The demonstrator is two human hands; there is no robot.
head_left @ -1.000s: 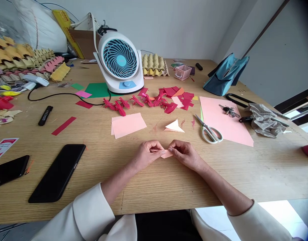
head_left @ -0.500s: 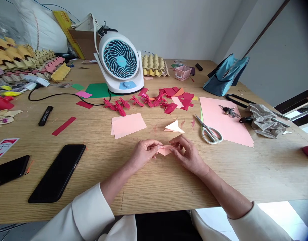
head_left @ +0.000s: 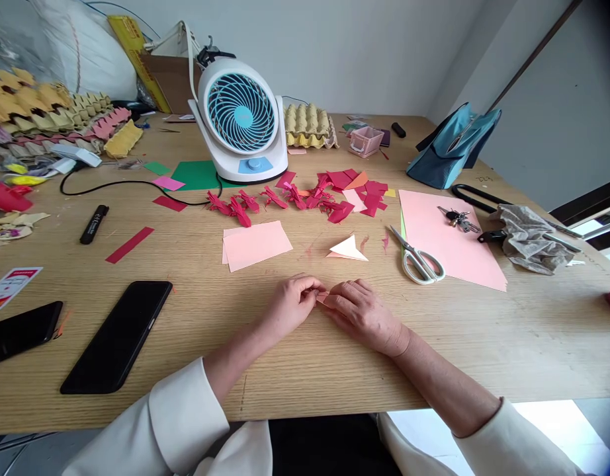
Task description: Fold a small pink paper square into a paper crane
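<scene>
Between my hands, low over the table, is a small folded piece of pink paper (head_left: 322,298), mostly covered by my fingers. My left hand (head_left: 295,299) pinches its left side with thumb and forefinger. My right hand (head_left: 362,311) lies over its right part, fingers close together and pressing on the paper. Just beyond them stands a folded pale pink paper piece (head_left: 348,247) with a pointed shape. Pink paper rectangles (head_left: 258,244) lie stacked beyond my left hand. White-handled scissors (head_left: 418,258) rest to the right, their blades pointing away from me.
A white and blue fan (head_left: 243,119) stands at the back, with red folded paper pieces (head_left: 275,197) before it. Two phones (head_left: 117,336) lie at left. Large pink sheets (head_left: 434,225) bear keys (head_left: 458,219) at right, near a blue bag (head_left: 454,145).
My right hand has moved left and flattened over the pink paper, hiding more of it. The view has shifted slightly.
</scene>
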